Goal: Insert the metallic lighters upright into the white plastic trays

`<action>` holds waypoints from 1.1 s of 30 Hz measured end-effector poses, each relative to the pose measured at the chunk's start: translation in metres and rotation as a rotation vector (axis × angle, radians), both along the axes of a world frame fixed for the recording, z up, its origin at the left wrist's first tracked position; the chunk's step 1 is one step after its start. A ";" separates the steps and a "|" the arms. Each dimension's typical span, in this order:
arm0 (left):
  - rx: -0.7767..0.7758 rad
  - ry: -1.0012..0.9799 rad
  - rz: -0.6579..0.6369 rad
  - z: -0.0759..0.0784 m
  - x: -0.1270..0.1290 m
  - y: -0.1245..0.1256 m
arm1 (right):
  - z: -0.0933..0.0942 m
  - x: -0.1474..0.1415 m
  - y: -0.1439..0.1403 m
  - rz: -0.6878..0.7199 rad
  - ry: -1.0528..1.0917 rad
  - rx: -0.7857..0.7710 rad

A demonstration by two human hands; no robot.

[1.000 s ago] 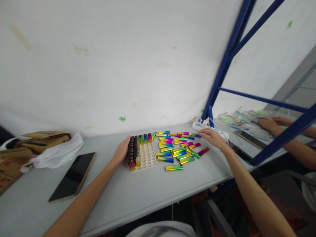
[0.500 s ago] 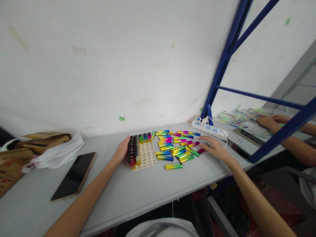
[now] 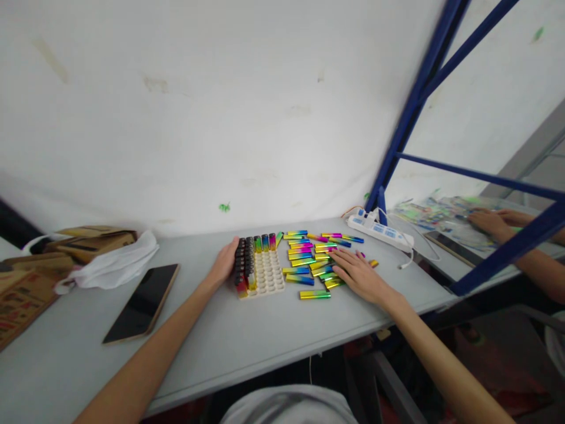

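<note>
Rows of upright lighters with black tops (image 3: 243, 259) fill the left columns and part of the back row of a cream tray (image 3: 270, 274). Its other round holes are bare. My left hand (image 3: 225, 261) is closed around the tray's left side, its fingertips partly hidden behind the lighters. To the right of the tray lie many loose shiny cases (image 3: 301, 255) in yellow, blue, pink and green, on their sides. My right hand (image 3: 359, 275) lies flat over the right part of this pile with its fingers stretched out, covering some of the cases.
A phone (image 3: 143, 303) lies left on the grey table (image 3: 247, 341). Beyond it are cardboard boxes (image 3: 95, 241) and a white plastic bag (image 3: 117, 262). A power strip (image 3: 382, 229) with cables sits at the back right, by a blue metal frame (image 3: 404, 112). Another person's hands (image 3: 489, 222) work beyond it.
My right hand has moved left from the pile's right edge onto the loose cases. My left hand stays at the tray. The whole view has shifted slightly.
</note>
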State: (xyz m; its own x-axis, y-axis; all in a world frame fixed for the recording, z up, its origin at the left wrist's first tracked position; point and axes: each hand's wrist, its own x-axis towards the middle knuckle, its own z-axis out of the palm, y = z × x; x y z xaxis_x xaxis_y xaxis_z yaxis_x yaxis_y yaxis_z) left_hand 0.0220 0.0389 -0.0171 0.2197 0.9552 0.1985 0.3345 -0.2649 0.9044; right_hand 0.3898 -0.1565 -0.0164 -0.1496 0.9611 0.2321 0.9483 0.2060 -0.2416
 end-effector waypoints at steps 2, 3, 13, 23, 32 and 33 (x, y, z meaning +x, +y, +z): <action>0.006 -0.001 0.002 0.001 0.001 -0.001 | 0.001 0.004 0.010 -0.013 0.008 -0.004; 0.006 -0.003 0.001 0.001 0.001 -0.001 | 0.000 0.007 0.015 -0.012 0.014 -0.003; 0.006 -0.035 -0.010 0.003 0.002 -0.002 | -0.007 0.029 0.019 0.056 0.145 -0.010; -0.009 -0.029 -0.012 0.002 0.000 -0.003 | 0.004 0.022 0.045 0.174 0.061 0.123; -0.003 -0.068 -0.028 0.001 0.000 -0.004 | 0.031 0.023 0.069 0.336 -0.003 -0.101; -0.004 -0.068 -0.030 0.002 0.001 -0.005 | 0.031 0.023 0.070 0.343 0.017 -0.107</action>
State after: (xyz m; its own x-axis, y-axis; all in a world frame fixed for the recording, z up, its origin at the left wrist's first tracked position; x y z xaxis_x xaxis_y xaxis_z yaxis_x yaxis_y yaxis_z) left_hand 0.0228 0.0339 -0.0152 0.2340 0.9493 0.2101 0.2641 -0.2701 0.9259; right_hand 0.4129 -0.0866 0.0149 -0.4650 0.8744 0.1383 0.8239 0.4846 -0.2939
